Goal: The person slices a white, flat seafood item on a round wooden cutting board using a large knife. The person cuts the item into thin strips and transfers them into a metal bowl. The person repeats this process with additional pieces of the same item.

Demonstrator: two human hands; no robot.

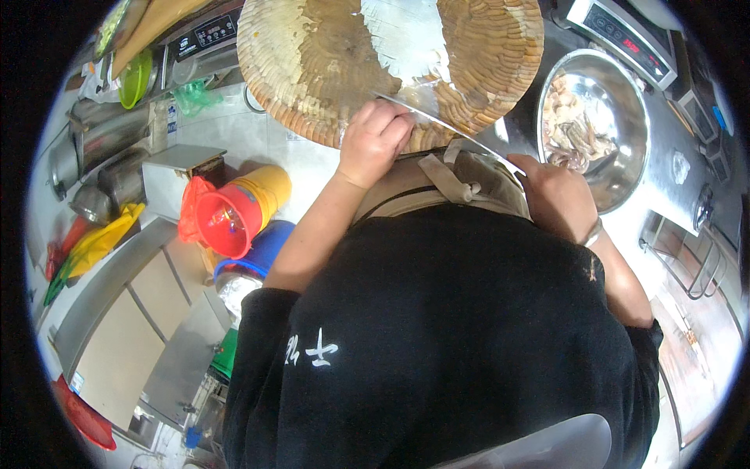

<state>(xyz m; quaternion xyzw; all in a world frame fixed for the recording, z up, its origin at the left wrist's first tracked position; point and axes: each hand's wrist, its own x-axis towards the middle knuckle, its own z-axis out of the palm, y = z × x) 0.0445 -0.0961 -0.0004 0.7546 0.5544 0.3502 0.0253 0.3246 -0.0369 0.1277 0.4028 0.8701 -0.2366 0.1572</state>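
A round wooden chopping block point(345, 53) with a worn, scalloped surface fills the top middle. My right hand point(556, 196) grips a knife at its near right; the knife's long thin blade point(448, 125) slants up-left over the block's near edge. Curled fingers of my left hand point(378, 132) rest by the blade's far end on the block; whatever lies under them is hidden. A small pale, wet-looking piece point(417, 97) sits beside these fingers, past the blade. To the right, a steel bowl point(636, 140) contains pale meat pieces and what looks like squid point(577, 132).
Digital devices with lit panels stand behind the bowl point(624, 44) and at upper left point(208, 36). Red point(228, 220), yellow point(272, 182) and blue point(275, 246) buckets are at left, beside a small white cabinet point(170, 176). A green plastic bag point(196, 97) hangs near the block.
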